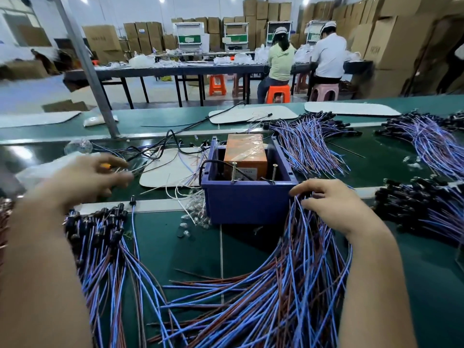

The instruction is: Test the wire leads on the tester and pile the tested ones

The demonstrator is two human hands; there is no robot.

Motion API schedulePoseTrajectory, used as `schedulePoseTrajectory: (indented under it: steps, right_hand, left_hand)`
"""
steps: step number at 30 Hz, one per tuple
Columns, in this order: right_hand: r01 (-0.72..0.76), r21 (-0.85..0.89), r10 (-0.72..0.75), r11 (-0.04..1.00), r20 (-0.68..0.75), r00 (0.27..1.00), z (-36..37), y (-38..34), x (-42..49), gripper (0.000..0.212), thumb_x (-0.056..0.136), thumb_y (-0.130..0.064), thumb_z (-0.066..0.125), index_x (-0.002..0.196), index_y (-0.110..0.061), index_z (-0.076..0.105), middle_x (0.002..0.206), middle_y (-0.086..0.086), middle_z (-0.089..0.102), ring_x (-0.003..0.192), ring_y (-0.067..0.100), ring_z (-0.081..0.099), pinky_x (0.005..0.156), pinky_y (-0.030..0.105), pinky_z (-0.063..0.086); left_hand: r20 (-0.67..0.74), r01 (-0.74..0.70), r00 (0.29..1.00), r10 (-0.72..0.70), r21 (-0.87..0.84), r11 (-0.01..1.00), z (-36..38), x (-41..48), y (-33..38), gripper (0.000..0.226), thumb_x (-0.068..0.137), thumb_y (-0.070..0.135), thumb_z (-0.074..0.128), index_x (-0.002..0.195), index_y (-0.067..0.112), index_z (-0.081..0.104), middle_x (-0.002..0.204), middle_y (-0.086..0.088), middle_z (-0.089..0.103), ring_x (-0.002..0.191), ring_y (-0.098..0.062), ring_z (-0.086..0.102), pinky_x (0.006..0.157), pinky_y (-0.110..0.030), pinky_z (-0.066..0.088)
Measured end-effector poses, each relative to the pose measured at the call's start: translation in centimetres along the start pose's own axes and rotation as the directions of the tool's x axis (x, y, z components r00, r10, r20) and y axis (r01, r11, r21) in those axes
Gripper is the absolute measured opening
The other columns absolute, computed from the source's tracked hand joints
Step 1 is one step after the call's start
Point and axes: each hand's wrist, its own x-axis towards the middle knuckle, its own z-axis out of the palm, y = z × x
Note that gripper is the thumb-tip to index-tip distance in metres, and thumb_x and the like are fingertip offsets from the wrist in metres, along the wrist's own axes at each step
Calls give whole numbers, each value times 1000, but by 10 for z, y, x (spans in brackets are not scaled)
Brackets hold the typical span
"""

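Observation:
The tester is a blue plastic box (251,202) at the table's centre, holding an orange unit (244,151), with two upright screws (234,172) on its front rim. A big bundle of blue and brown wire leads (288,285) fans out below the box. My right hand (334,202) pinches the upper ends of several of these leads beside the box's front right corner. My left hand (85,177) is blurred, left of the box, fingers stretched toward loose thin wires; a small orange spot shows at its fingertips. A pile of leads with black connectors (100,222) lies under my left forearm.
More lead piles lie at the right (426,214), behind the box (313,144) and at the far right (431,136). Small clear bulbs (195,217) sit by the box's left front corner. A grey post (100,96) rises at left. Two seated people (281,59) work at a far table.

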Motion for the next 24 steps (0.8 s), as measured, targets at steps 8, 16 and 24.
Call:
schedulePoseTrajectory:
  steps: [8, 16, 24]
  right_hand:
    - [33, 81, -32, 996, -15, 999, -1, 2, 4, 25, 89, -5, 60, 84, -26, 71, 74, -7, 61, 62, 8, 47, 57, 21, 34]
    - [30, 153, -21, 988, -59, 998, -1, -3, 0, 20, 91, -8, 59, 83, -21, 71, 79, -7, 64, 77, 7, 55, 83, 30, 46]
    - [10, 174, 4, 985, -77, 997, -2, -8, -2, 19, 92, -10, 58, 83, -22, 69, 80, -4, 67, 75, 6, 59, 73, 25, 46]
  left_hand:
    - [101, 210, 953, -287, 465, 860, 74, 14, -24, 43, 81, 12, 74, 122, 9, 61, 99, -17, 66, 69, -23, 62, 64, -26, 50]
    - [-71, 319, 946, -317, 392, 863, 91, 24, -33, 41, 77, -4, 66, 116, 5, 59, 118, -24, 59, 101, -37, 63, 89, -41, 53]
    - [-45, 272, 960, -276, 366, 890, 90, 21, -19, 22, 86, 7, 61, 104, 4, 73, 105, -23, 68, 97, -35, 62, 83, -36, 49]
